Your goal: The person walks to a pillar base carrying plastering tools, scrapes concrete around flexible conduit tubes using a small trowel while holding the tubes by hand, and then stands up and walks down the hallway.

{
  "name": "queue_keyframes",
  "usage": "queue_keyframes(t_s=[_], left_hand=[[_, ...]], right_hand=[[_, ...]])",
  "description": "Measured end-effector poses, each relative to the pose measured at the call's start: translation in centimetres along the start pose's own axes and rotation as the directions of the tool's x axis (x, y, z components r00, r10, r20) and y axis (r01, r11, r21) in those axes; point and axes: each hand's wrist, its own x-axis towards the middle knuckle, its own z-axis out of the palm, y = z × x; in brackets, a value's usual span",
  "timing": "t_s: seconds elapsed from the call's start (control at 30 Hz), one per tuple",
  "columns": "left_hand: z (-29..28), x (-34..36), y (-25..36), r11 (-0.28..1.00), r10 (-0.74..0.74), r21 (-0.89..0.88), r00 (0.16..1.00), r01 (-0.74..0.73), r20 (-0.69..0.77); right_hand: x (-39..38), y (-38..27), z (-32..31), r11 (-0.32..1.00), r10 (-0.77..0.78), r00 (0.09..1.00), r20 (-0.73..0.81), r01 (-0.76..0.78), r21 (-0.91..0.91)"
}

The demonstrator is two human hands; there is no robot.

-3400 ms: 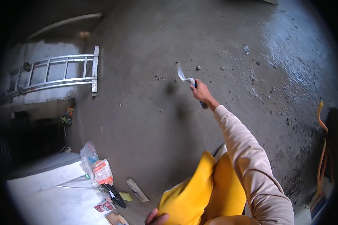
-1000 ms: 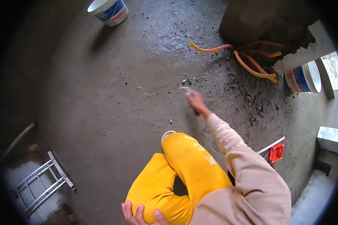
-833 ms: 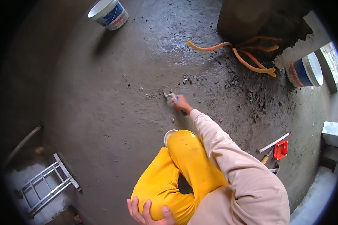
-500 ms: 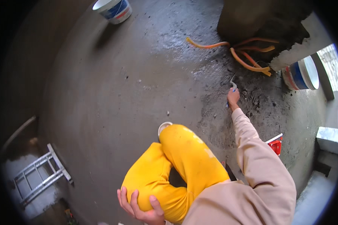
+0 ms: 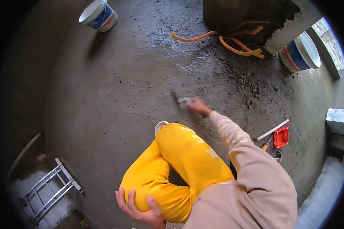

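beyond the fingers of the right hand [image 5: 198, 107], up and to their right, orange hoses [image 5: 233, 40] curl on the floor by a dark recess, and a blue and white bucket [image 5: 300, 53] lies tipped past the end of a grey wall edge. far up and to the left of those fingers a second bucket [image 5: 99, 15] stands tilted. down and to the right of them lie a red box [image 5: 281, 136] and a white pipe [image 5: 272, 130], just beside each other. an aluminium ladder [image 5: 49, 191] lies well apart, at lower left. nothing lies between the hand and the patch it works on.

the floor [image 5: 114, 87] is rough grey cement, wet and shiny above the fingers, crumbly with loose bits to their right.

the right hand is closed around the handle of a small trowel [image 5: 179, 100], blurred; its blade juts out up and to the left of the fingers, tip at the floor, long axis running from lower right to upper left. the left hand [image 5: 139, 206] clasps the bent knee in yellow trousers [image 5: 179, 164], fingers curled over it.
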Motion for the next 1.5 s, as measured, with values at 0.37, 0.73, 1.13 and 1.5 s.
queue_keyframes(t_s=[0.37,0.73,1.13,1.5], left_hand=[[-0.1,-0.2,-1.0,0.985,-0.156,-0.081,0.985,0.150,-0.078],[1.8,2.1,1.3,0.986,0.166,-0.020,0.986,-0.166,-0.007],[5.4,5.5,5.5,0.895,0.439,-0.143,0.891,-0.423,0.117],[6.4,10.7,15.1,0.566,0.824,-0.545,0.412,-0.619,0.389]], right_hand=[[-10.2,5.1,-15.9,0.942,0.128,0.817,-0.562,-0.277,-0.188],[-18.4,8.2,-17.1,0.910,0.349,0.929,-0.125,-0.368,-0.189],[-26.7,13.0,-25.1,0.925,0.158,0.973,-0.166,-0.205,-0.319],[-28.1,11.5,-29.3,0.906,0.095,0.717,-0.690,-0.350,-0.238]])
